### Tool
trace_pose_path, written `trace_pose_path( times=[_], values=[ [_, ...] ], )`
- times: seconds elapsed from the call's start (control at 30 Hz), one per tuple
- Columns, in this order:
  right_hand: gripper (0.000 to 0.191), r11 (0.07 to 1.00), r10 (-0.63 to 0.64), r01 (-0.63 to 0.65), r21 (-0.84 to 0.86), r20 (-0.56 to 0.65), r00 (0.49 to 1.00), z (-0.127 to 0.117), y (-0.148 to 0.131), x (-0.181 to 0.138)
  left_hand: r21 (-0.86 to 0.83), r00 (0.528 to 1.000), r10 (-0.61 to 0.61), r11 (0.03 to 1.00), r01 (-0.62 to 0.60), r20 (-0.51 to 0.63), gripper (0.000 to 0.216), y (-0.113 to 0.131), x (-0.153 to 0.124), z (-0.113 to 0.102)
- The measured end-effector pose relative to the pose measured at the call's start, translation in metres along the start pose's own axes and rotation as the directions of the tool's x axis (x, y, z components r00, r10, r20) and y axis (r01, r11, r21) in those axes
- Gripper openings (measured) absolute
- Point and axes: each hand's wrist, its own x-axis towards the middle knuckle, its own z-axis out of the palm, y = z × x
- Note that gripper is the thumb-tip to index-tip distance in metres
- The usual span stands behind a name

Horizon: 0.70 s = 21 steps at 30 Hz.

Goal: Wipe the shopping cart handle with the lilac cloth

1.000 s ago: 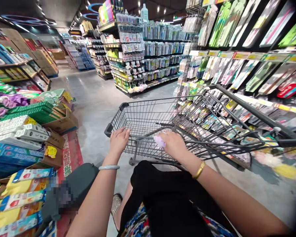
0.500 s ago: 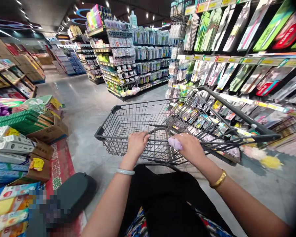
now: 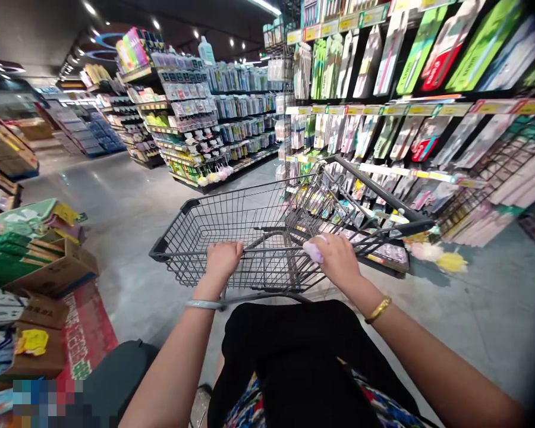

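Note:
A grey wire shopping cart (image 3: 191,238) stands sideways in front of me, its push handle (image 3: 374,193) off to the right. My left hand (image 3: 223,260) is closed over the near top rim of the basket, left of the middle. Farther right on the same rim, my right hand (image 3: 337,257) is closed as well. A small lilac, crumpled soft thing (image 3: 314,251) sits at the right hand's thumb side; what it is I cannot make out. No goods show inside the basket. A pale bangle (image 3: 204,304) is on my left wrist and a gold bracelet (image 3: 378,310) on my right.
A rack of hanging packets (image 3: 383,131) rises close behind the cart's handle end. Shelves of small goods (image 3: 182,113) stand farther back. On the left are cardboard boxes (image 3: 57,270) and a dark rounded object (image 3: 118,374). Grey floor (image 3: 125,208) runs between them.
The view has swung right, so the shelves and boxes sit farther left. The cart has shifted left in view, with both hands still on its rim. A shoe now shows at the bottom.

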Motion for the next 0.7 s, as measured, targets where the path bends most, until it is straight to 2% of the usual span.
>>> trace_pose_path(
  times=[0.1,0.17,0.23,0.3,0.4,0.47,0.6,0.7],
  values=[
    [0.035,0.999,0.017,-0.017,-0.033,-0.005,1.0,0.006,-0.014,0.004,-0.06,0.99,0.126,0.99,-0.13,-0.064,0.049,0.035,0.007,-0.005],
    [0.034,0.999,-0.014,0.013,-0.035,-0.016,1.0,0.009,-0.022,0.008,-0.128,0.976,0.211,0.968,-0.215,-0.048,0.049,0.063,0.013,-0.006],
    [0.038,0.999,-0.046,0.045,-0.025,-0.034,0.998,0.006,-0.015,0.008,-0.143,0.962,0.275,0.952,-0.272,0.003,0.051,0.087,0.019,-0.004],
    [0.039,0.998,-0.046,0.045,-0.033,-0.046,0.998,-0.003,0.005,0.001,-0.105,0.95,0.303,0.95,-0.296,0.07,0.058,0.1,0.022,0.0],
    [0.037,0.995,-0.054,0.049,-0.09,-0.061,0.997,-0.017,0.038,-0.012,-0.053,0.948,0.273,0.962,-0.267,0.165,0.07,0.105,0.025,0.006],
    [0.035,0.991,-0.05,0.039,-0.128,-0.079,0.996,-0.019,0.045,-0.015,-0.048,0.946,0.25,0.968,-0.246,0.206,0.074,0.105,0.027,0.007],
    [0.028,0.99,0.038,-0.051,-0.135,-0.098,0.994,-0.001,0.025,-0.003,-0.027,0.945,0.233,0.972,-0.233,0.231,0.079,0.108,0.032,0.005],
    [0.029,0.997,-0.009,0.003,-0.075,-0.077,0.997,0.007,0.012,0.007,-0.021,0.94,0.234,0.972,-0.236,0.247,0.078,0.109,0.035,0.002]
  ],
)
